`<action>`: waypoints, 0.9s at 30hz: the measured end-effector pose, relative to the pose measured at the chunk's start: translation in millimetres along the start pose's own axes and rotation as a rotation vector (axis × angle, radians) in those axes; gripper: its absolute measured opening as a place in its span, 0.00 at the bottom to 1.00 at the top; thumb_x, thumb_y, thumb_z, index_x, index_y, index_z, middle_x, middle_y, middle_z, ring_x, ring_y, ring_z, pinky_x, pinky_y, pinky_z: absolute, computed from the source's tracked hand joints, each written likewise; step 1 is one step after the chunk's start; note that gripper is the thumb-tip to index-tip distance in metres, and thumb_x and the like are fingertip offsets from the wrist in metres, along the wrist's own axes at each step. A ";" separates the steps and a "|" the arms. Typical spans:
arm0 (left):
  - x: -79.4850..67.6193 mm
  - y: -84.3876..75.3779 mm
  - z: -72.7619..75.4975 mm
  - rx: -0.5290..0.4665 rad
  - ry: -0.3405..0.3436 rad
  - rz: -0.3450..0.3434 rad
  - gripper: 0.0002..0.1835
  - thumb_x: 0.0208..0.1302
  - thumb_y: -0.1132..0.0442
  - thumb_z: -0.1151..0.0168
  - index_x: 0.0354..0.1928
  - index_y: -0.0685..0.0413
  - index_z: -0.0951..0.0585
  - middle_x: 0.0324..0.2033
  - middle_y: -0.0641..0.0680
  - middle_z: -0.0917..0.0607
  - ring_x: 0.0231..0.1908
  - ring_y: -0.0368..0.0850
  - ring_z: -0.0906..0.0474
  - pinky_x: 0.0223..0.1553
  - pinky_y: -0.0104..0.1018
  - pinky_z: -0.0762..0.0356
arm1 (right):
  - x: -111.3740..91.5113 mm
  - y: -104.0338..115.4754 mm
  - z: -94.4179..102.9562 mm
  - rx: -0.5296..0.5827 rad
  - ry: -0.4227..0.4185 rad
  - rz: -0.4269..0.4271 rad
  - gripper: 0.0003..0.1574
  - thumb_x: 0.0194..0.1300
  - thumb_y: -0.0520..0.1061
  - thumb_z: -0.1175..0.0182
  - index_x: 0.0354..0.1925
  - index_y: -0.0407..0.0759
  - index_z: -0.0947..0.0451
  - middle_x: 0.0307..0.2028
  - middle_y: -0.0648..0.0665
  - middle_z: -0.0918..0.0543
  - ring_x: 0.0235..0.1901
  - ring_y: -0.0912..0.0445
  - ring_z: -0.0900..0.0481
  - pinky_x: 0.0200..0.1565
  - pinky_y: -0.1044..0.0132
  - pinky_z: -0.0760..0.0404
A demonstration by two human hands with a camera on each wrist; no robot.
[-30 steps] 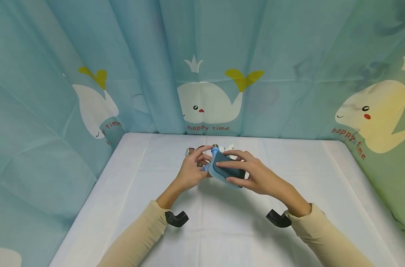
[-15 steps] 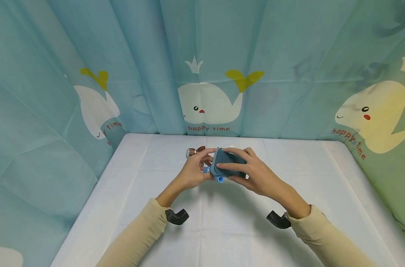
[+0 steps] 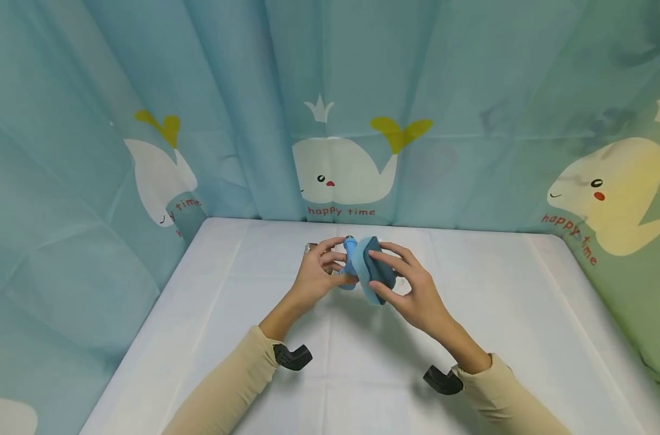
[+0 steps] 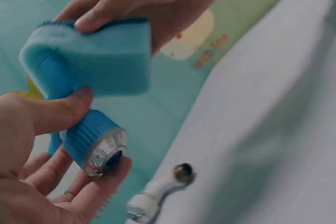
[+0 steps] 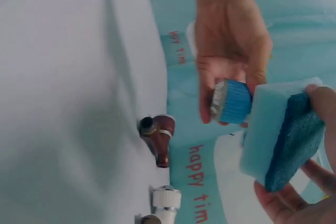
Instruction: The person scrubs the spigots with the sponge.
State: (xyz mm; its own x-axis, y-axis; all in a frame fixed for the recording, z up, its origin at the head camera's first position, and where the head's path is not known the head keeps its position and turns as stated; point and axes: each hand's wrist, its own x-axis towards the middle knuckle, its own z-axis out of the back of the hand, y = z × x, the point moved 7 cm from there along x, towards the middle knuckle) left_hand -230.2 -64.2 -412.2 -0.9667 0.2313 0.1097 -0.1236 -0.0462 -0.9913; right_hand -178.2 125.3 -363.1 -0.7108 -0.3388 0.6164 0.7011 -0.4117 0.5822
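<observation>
here, the left hand pinches a blue tap, long axis toward the curtain. the right hand grips a scouring sponge, foam leftward.

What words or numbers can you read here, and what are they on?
"happy time": on the curtain, under the middle whale.
"happy time": same curtain, below the right whale.
"y time": by the left whale; the start is lost in a fold.
Any marks on the blue tap are too blurred to read.
</observation>
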 end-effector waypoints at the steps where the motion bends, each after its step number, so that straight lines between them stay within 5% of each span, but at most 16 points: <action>1: 0.3 1.6 -2.4 -0.053 0.006 0.026 0.41 0.53 0.77 0.24 0.71 0.56 0.28 0.46 0.59 0.11 0.39 0.45 0.16 0.48 0.47 0.16 | -0.9 -2.9 0.0 0.026 -0.018 -0.027 0.38 0.58 0.34 0.25 0.66 0.46 0.21 0.68 0.40 0.27 0.55 0.46 0.20 0.45 0.55 0.14; 6: 1.0 8.9 -15.5 -0.273 0.050 0.116 0.40 0.58 0.79 0.30 0.73 0.57 0.32 0.47 0.56 0.13 0.40 0.43 0.14 0.42 0.41 0.13 | -5.4 -9.1 -1.4 0.146 -0.044 -0.093 0.40 0.59 0.30 0.27 0.68 0.43 0.25 0.68 0.41 0.28 0.50 0.48 0.20 0.48 0.54 0.14; 11: 3.5 6.6 -26.5 -0.261 0.120 0.107 0.40 0.58 0.79 0.30 0.72 0.57 0.31 0.44 0.54 0.12 0.39 0.44 0.14 0.42 0.40 0.14 | -8.4 -13.6 8.6 0.111 -0.001 -0.091 0.41 0.59 0.31 0.27 0.69 0.44 0.27 0.68 0.40 0.27 0.49 0.47 0.19 0.46 0.53 0.13; 18: 24.5 -8.1 -50.2 0.242 0.103 0.002 0.44 0.48 0.65 0.16 0.69 0.49 0.26 0.37 0.47 0.12 0.38 0.41 0.18 0.45 0.41 0.17 | -25.5 -43.7 62.3 -0.043 -0.003 -0.172 0.44 0.65 0.31 0.31 0.75 0.47 0.32 0.68 0.39 0.27 0.47 0.48 0.19 0.44 0.60 0.13; 22: 49.2 -7.5 -87.9 0.521 0.153 -0.056 0.46 0.46 0.63 0.15 0.70 0.49 0.28 0.37 0.45 0.14 0.39 0.42 0.20 0.54 0.46 0.22 | -43.0 -65.8 97.9 -0.123 -0.038 -0.269 0.43 0.68 0.33 0.34 0.76 0.49 0.33 0.66 0.35 0.27 0.47 0.51 0.20 0.44 0.78 0.19; 27: 79.9 7.9 -139.6 0.768 0.233 -0.078 0.46 0.48 0.61 0.16 0.70 0.51 0.29 0.39 0.47 0.14 0.38 0.40 0.21 0.41 0.32 0.24 | -66.0 -90.3 127.7 -0.173 -0.048 -0.416 0.47 0.69 0.39 0.32 0.79 0.56 0.39 0.66 0.31 0.30 0.47 0.50 0.21 0.40 0.86 0.25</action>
State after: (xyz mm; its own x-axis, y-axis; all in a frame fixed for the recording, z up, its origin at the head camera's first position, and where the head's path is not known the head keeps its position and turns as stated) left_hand -277.1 89.6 -421.5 -0.8876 0.4545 0.0746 -0.3907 -0.6571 -0.6447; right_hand -187.4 292.8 -388.7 -0.9238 -0.0768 0.3750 0.3337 -0.6416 0.6906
